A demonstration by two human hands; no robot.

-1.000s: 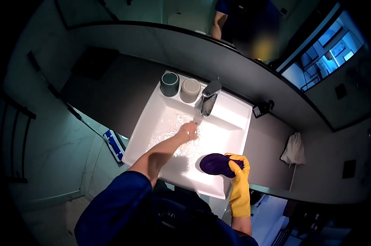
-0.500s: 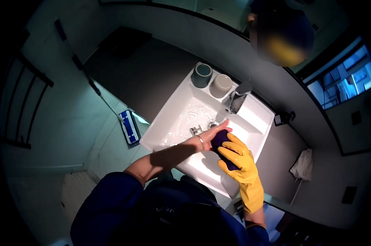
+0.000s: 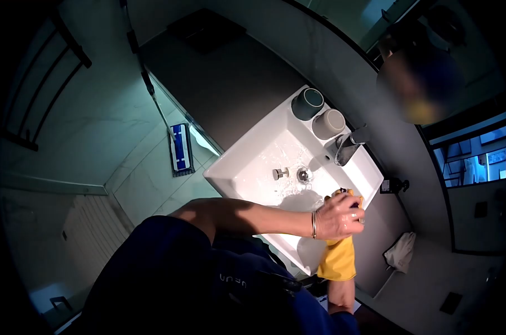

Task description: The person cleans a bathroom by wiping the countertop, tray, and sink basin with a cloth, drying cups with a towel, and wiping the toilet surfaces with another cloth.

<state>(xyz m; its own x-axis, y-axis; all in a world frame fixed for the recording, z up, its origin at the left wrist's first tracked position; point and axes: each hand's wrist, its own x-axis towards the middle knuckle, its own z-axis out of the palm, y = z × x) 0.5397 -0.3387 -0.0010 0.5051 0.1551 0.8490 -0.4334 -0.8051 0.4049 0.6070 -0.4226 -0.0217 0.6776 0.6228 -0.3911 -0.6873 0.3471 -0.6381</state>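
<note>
My left hand [image 3: 340, 216], bare and wet, with a bracelet and a ring, is closed over my right hand near the sink's right side. A yellow rubber glove [image 3: 338, 261] covers my right hand [image 3: 334, 243], whose fingers are largely hidden under the left. Only small dark bits of a purple cloth [image 3: 343, 191] show between the hands, so its shape is hidden. Below and to the left of them lies the white sink basin [image 3: 236, 162]. Water swirls round its drain [image 3: 303, 175], beside a small metal stopper [image 3: 279, 174].
A dark green cup [image 3: 307, 104] and a beige cup [image 3: 329, 124] stand on the sink's back ledge beside the faucet [image 3: 350, 146]. A dark bottle [image 3: 394, 185] and a whitish cloth bag [image 3: 400, 252] are to the right. A blue-and-white flat mop [image 3: 180, 148] rests on the floor at left.
Both hands have moved toward the sink's right edge. My left hand has gone from beside the purple cloth to over the gloved hand, and the cloth is now mostly covered. The view has shifted.
</note>
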